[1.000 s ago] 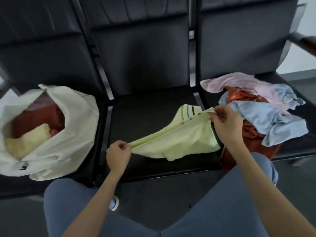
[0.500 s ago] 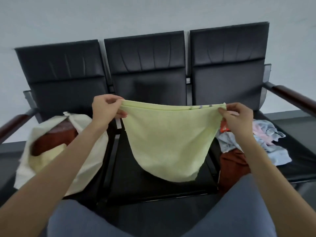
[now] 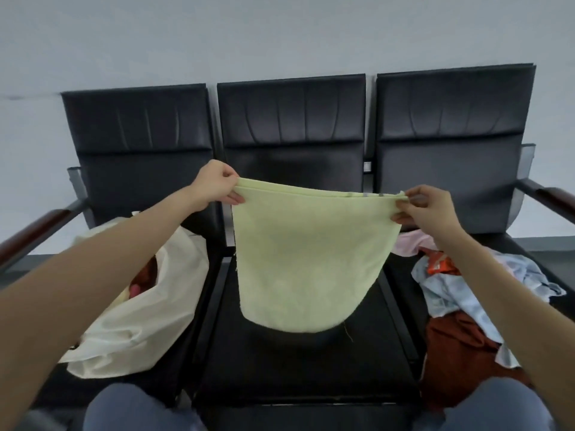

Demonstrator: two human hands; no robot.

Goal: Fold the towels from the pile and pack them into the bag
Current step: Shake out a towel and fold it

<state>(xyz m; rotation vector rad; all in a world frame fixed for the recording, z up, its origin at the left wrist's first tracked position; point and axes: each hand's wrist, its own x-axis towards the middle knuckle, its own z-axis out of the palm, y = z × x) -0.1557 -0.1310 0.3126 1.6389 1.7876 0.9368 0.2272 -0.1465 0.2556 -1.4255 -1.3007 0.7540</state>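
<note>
A: Item one?
B: Pale yellow towel [image 3: 306, 262], soft nap, doubled, lower edge rounded, a loose thread at the hem; grey stripes along the top edge. It hangs over the middle black seat [image 3: 298, 353].
A: Held how?
B: Left hand [image 3: 217, 185] and right hand [image 3: 427, 209], apart, each pinch a top corner.
A: Others?
B: Cream cloth bag [image 3: 146, 321], left seat, open; pile of towels [image 3: 466, 300], right seat: pink, light blue, rust. No legible writing.

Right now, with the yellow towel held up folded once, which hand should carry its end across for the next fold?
Probably the right hand: carrying its end to the left hand halves the yellow towel toward the bag, which sits on the left seat.
</note>
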